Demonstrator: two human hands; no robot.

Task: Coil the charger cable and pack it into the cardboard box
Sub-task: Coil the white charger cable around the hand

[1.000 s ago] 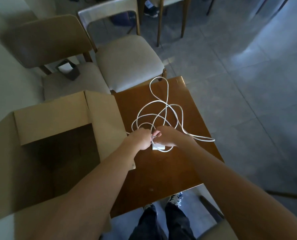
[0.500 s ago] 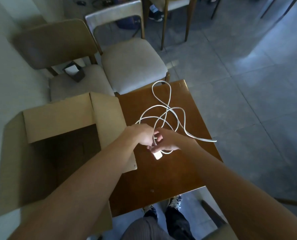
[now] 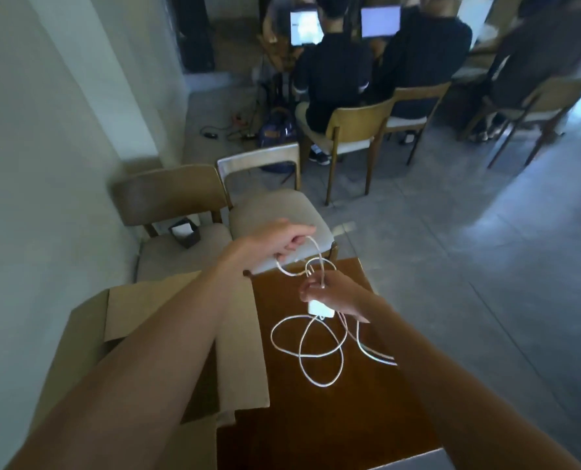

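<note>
A white charger cable [image 3: 319, 354] hangs in loose loops over the brown wooden table [image 3: 319, 425]. My right hand [image 3: 333, 295] grips the white charger block [image 3: 320, 308] and a strand of cable above the table. My left hand [image 3: 282, 239] is raised higher and farther out, closed on another strand that runs back down to my right hand. The open cardboard box [image 3: 238, 351] stands at the left of the table, its flaps up; my left forearm covers much of it.
Two cushioned wooden chairs [image 3: 275, 215] stand just beyond the table, one bearing a small dark holder [image 3: 184, 232]. A white wall [image 3: 45, 164] runs along the left. Farther back, people sit on chairs at laptops. Grey tiled floor [image 3: 468, 266] lies to the right.
Both hands have lifted off the table with the cable and block; my left hand has pulled a strand up and away. The camera has tilted up, showing the room behind.
</note>
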